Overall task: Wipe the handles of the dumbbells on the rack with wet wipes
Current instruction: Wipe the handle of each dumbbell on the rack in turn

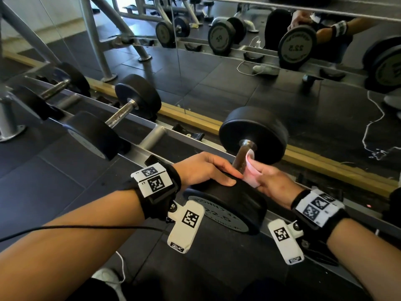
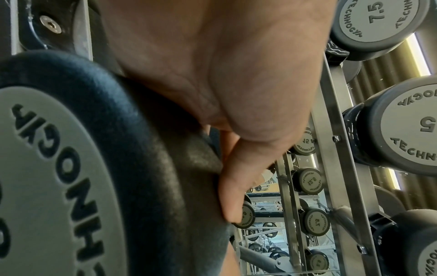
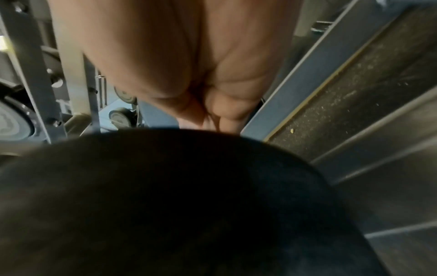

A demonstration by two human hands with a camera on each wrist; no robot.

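Pink wipe (image 1: 250, 169) probably betw. R fingers (image 1: 263, 172), handle (image 1: 242, 157)

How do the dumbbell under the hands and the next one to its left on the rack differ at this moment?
The near dumbbell has both hands on it: the left hand rests on its front head, and the right hand holds a wipe against its handle. The left dumbbell is untouched, its handle fully bare. The near dumbbell looks larger. Both have black heads and a metal handle, and lie across the rack.

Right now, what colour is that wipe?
Pale pink wet wipe, clearest in the head view.
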